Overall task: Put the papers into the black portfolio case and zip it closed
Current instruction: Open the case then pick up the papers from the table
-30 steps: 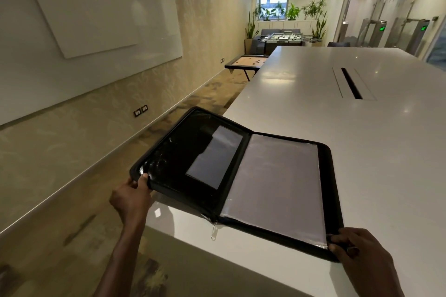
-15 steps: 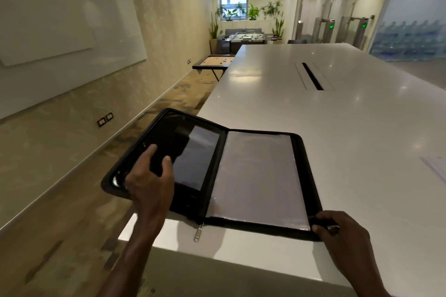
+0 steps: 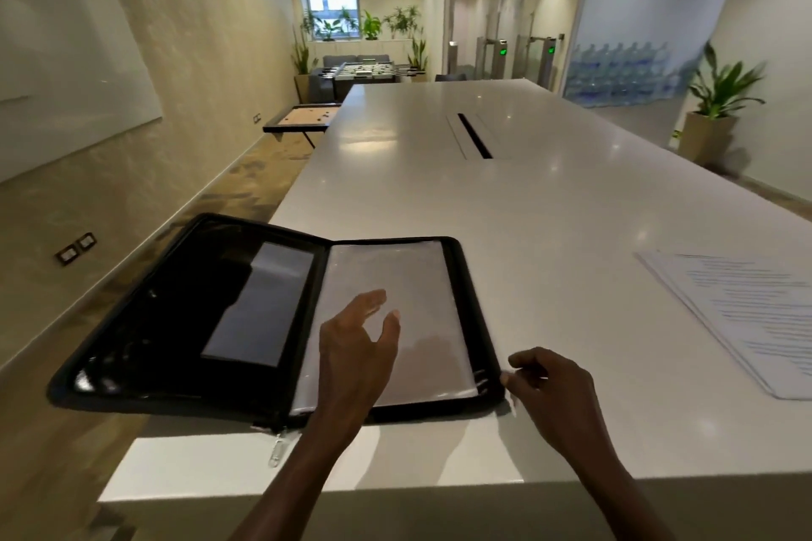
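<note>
The black portfolio case (image 3: 184,312) lies open at the near left corner of the white table (image 3: 505,206). Its left half overhangs the table edge. Clear plastic sleeves (image 3: 408,277) fill its right half. My left hand (image 3: 358,347) hovers over those sleeves, fingers spread, holding nothing. My right hand (image 3: 549,387) sits at the case's near right corner with fingers curled, just touching its edge. The papers (image 3: 755,312), a printed stack, lie on the table far to the right. A metal zipper pull (image 3: 277,450) hangs below the spine.
A dark cable slot (image 3: 474,136) runs down the middle of the table. To the left the floor drops away, with a small game table (image 3: 303,119) beyond. A potted plant (image 3: 714,110) stands at the far right.
My left hand let go of the case's left cover and moved right over the plastic sleeves. The view swung right, bringing the stack of papers into sight. My right hand stays at the corner.
</note>
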A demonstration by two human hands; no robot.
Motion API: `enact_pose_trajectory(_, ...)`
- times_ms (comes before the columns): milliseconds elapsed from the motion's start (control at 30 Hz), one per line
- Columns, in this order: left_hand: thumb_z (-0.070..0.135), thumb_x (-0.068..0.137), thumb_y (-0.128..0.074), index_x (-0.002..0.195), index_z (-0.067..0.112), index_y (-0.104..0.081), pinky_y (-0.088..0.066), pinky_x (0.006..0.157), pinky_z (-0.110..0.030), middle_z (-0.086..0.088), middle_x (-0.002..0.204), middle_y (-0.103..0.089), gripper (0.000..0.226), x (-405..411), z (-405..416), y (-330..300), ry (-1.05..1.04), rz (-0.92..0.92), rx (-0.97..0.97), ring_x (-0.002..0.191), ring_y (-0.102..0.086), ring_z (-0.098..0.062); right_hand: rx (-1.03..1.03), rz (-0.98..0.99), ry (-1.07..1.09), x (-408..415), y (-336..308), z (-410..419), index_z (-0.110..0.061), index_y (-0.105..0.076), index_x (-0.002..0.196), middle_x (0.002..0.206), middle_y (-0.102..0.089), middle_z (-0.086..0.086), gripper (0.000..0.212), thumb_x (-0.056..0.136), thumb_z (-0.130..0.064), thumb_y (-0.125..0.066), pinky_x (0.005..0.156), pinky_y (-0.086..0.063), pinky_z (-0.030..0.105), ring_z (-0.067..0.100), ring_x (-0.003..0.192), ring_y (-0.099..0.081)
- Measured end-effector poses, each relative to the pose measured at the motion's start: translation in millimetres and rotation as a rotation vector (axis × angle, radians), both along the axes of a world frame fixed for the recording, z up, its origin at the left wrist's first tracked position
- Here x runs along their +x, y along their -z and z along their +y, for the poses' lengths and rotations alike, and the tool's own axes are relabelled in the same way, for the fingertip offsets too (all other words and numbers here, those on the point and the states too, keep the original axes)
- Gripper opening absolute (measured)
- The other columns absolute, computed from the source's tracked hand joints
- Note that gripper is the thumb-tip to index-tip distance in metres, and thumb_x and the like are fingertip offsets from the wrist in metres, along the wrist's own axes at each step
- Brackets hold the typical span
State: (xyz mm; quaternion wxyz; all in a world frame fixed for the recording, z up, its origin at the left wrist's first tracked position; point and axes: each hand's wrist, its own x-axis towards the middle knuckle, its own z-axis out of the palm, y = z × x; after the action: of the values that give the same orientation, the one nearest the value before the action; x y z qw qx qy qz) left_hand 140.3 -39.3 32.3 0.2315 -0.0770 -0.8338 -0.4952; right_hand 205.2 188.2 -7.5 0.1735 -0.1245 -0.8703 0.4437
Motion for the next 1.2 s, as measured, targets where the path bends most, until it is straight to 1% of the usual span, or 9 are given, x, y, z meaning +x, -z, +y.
enact_pose_trajectory(400,0.023,0.085,-0.072,0.105,0.02,-0.07,-0.048,0.075,-0.003,0.016,0.092,-0.071,0.02,-7,147,-5,0.228,-0.167,0.138,0.086,-0.065,0.009,0.034,0.028,0.201,6,-21,137,-0.017,-0.073,0.098,0.081,-0.066,-0.015,0.018,0.08,-0.016,-0.077,0.06,-0.038,0.001,-0.011,0.077,-0.059)
enact_pose_trajectory(600,0.028,0.084,-0.072,0.108,0.018,-0.067,-0.047,0.072,-0.003,0.012,0.096,-0.069,0.027,-11,230,0,0.319,-0.298,0.128,0.087,-0.065,0.007,0.086,0.026,0.275,2,-29,215,-0.013,-0.072,0.099,0.084,-0.069,-0.002,0.02,0.08,-0.014,-0.077,0.065,-0.039,0.01,0.009,0.078,-0.063)
enact_pose_trajectory(667,0.029,0.084,-0.072,0.109,0.017,-0.066,-0.052,0.076,-0.01,0.009,0.099,-0.07,0.029,-10,256,1,0.344,-0.347,0.117,0.087,-0.066,0.004,0.097,0.03,0.292,1,-30,237,-0.011,-0.072,0.099,0.085,-0.07,0.001,0.02,0.079,-0.013,-0.078,0.066,-0.041,0.016,0.012,0.079,-0.063)
enact_pose_trajectory(767,0.033,0.086,-0.068,0.111,0.015,-0.066,-0.056,0.087,-0.037,0.003,0.101,-0.072,0.031,-9,294,1,0.359,-0.442,0.119,0.091,-0.069,-0.014,0.128,0.033,0.309,-3,-30,270,-0.009,-0.072,0.1,0.09,-0.071,0.004,0.021,0.08,-0.012,-0.077,0.073,-0.043,0.024,0.016,0.081,-0.063)
enact_pose_trajectory(867,0.035,0.088,-0.065,0.113,0.011,-0.064,-0.053,0.091,-0.044,-0.002,0.102,-0.072,0.036,-6,331,0,0.379,-0.513,0.117,0.097,-0.067,-0.022,0.183,0.006,0.323,-6,-28,304,-0.006,-0.07,0.104,0.1,-0.07,0.008,0.025,0.08,-0.012,-0.075,0.078,-0.046,0.031,0.02,0.087,-0.062)
enact_pose_trajectory(933,0.037,0.088,-0.064,0.116,0.009,-0.062,-0.052,0.091,-0.041,-0.004,0.106,-0.071,0.039,-5,353,0,0.396,-0.546,0.081,0.099,-0.067,-0.021,0.215,-0.029,0.346,-8,-26,327,-0.005,-0.069,0.108,0.107,-0.069,0.011,0.029,0.081,-0.014,-0.075,0.085,-0.049,0.036,0.025,0.096,-0.063)
enact_pose_trajectory(1033,0.039,0.089,-0.062,0.123,0.005,-0.057,-0.052,0.075,-0.026,0.003,0.102,-0.068,0.049,-3,381,1,0.423,-0.626,0.085,0.09,-0.068,-0.016,0.28,-0.106,0.403,-10,-26,360,-0.002,-0.065,0.114,0.111,-0.066,0.02,0.04,0.079,-0.019,-0.076,0.089,-0.044,0.039,0.035,0.107,-0.058)
enact_pose_trajectory(1133,0.042,0.091,-0.059,0.133,0.007,-0.049,-0.046,0.091,-0.028,0.004,0.114,-0.063,0.056,-2,402,2,0.418,-0.705,0.042,0.095,-0.062,-0.008,0.372,-0.291,0.426,-16,-26,389,0.003,-0.056,0.121,0.115,-0.06,0.026,0.062,0.077,-0.035,-0.079,0.094,-0.039,0.041,0.041,0.113,-0.051)
enact_pose_trajectory(1200,0.042,0.092,-0.058,0.14,0.009,-0.041,-0.039,0.087,-0.024,0.002,0.125,-0.06,0.06,1,413,1,0.419,-0.744,0.043,0.086,-0.056,-0.001,0.388,-0.42,0.458,-21,-27,404,0.004,-0.05,0.124,0.121,-0.054,0.028,0.079,0.074,-0.05,-0.078,0.093,-0.04,0.043,0.042,0.118,-0.045)
